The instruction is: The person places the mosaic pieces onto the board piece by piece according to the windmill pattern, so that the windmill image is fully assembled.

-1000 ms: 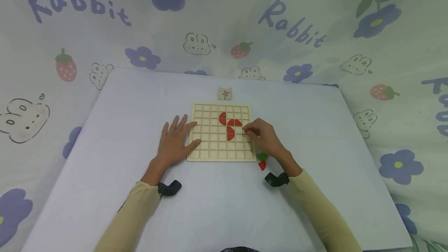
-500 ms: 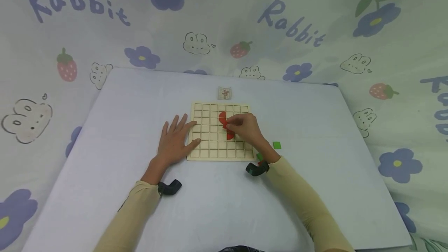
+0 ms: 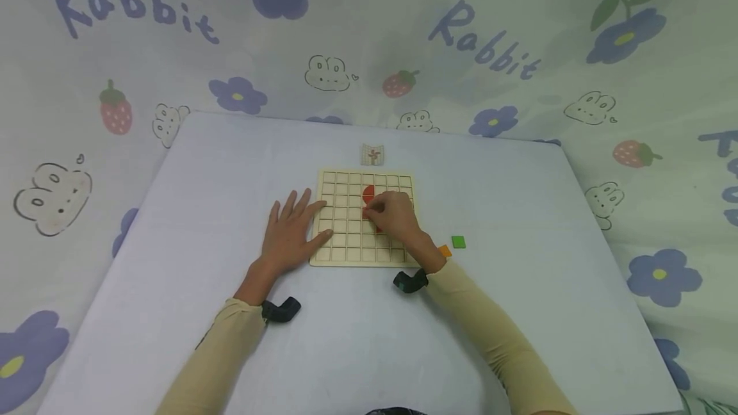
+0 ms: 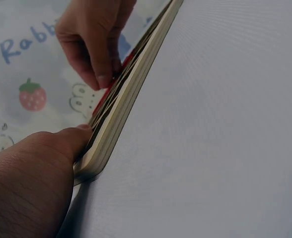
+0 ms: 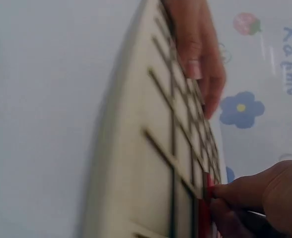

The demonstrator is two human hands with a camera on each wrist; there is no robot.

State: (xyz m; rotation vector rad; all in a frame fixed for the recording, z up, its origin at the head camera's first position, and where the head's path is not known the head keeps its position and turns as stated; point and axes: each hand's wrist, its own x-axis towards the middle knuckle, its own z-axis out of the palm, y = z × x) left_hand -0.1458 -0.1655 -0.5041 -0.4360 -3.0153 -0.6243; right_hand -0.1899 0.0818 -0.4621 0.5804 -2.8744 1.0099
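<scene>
A wooden grid board [image 3: 340,255] lies on the table. My left hand [image 3: 286,234] rests at its left side, fingers spread, with thumb and forefinger over the rim. Over the middle of the grid, my right hand [image 3: 396,218] pinches a small red piece [image 3: 366,212] between thumb and forefinger, down at the cells. Just above it, a red rounded piece [image 3: 369,195] sits in the grid. Other red pieces are mostly hidden under the right hand. In the right wrist view, the fingertips hold the red piece [image 5: 209,184] against the board, beside another red piece [image 5: 203,218].
Behind the board lies a small card [image 3: 372,155] with a red pinwheel-like picture. A green square [image 3: 458,242] and an orange piece [image 3: 444,251] lie by the right forearm. A patterned rabbit cloth [image 3: 369,37] hangs behind the white table [image 3: 519,210].
My right hand has carried the red piece left from the board's right edge to its middle. The forearm now covers the loose red piece near the board's corner. The left hand stays put.
</scene>
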